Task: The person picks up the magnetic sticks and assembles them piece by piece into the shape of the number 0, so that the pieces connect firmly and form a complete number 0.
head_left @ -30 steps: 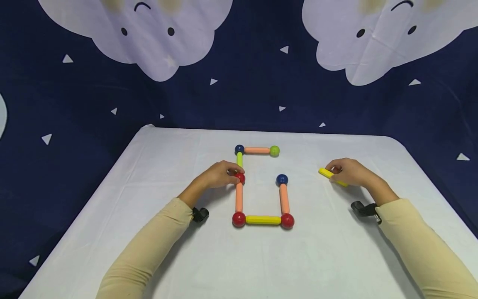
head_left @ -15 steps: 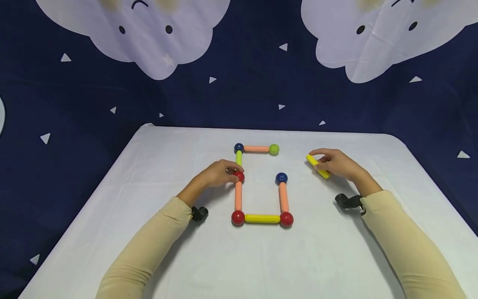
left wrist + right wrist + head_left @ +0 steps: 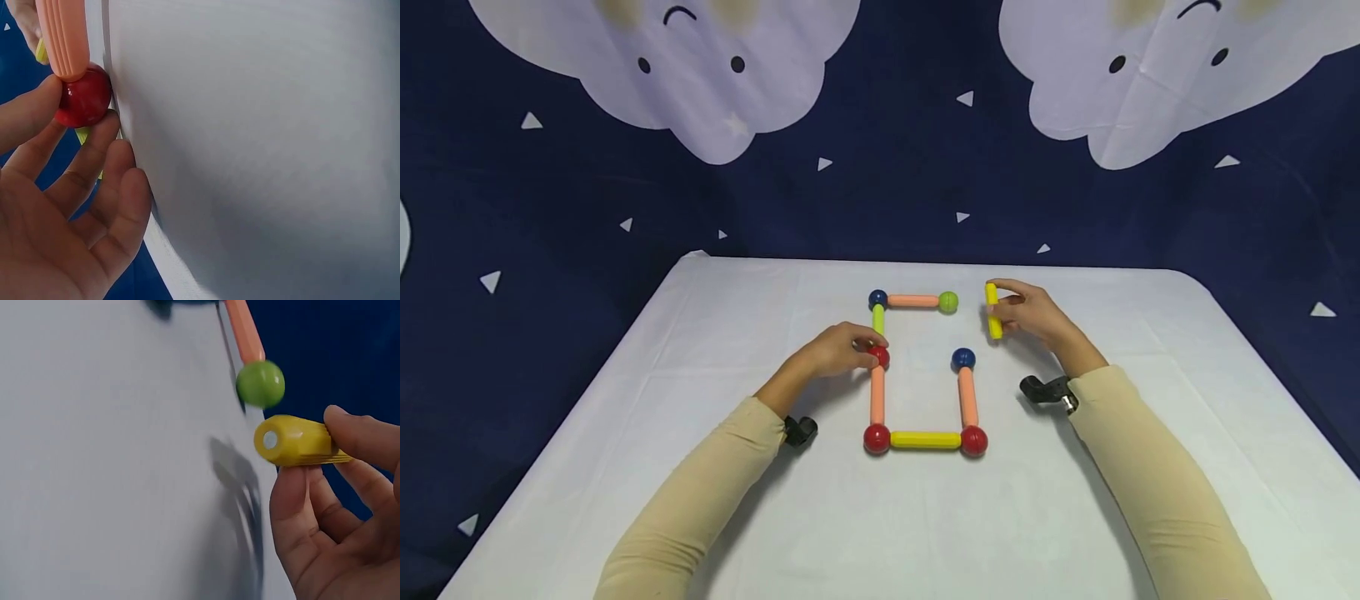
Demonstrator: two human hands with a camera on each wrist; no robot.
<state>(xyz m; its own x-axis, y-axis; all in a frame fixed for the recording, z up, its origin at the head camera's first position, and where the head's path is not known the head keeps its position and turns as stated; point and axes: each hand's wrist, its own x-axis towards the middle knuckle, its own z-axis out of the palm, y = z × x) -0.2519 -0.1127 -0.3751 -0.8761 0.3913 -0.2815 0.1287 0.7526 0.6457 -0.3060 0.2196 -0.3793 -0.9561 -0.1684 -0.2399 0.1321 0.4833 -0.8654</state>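
My left hand holds a red ball between thumb and fingers, on the left side of a figure of magnetic rods and balls. From that ball a salmon rod runs toward me and a lime rod runs away. Between thumb and fingers, my right hand pinches a loose yellow rod, raised over the table. One end of it, with a round silvery magnet, faces the right wrist camera. This rod is apart from the green ball on its left and the blue ball below left.
A yellow rod joins two red balls at the figure's near side. A salmon rod links a dark blue ball to the green one. The white-covered table ends at a dark blue backdrop.
My right hand has moved left and away from me with the yellow rod, turning it from slanted to nearly in line with my view. My left hand has stayed at the red ball.
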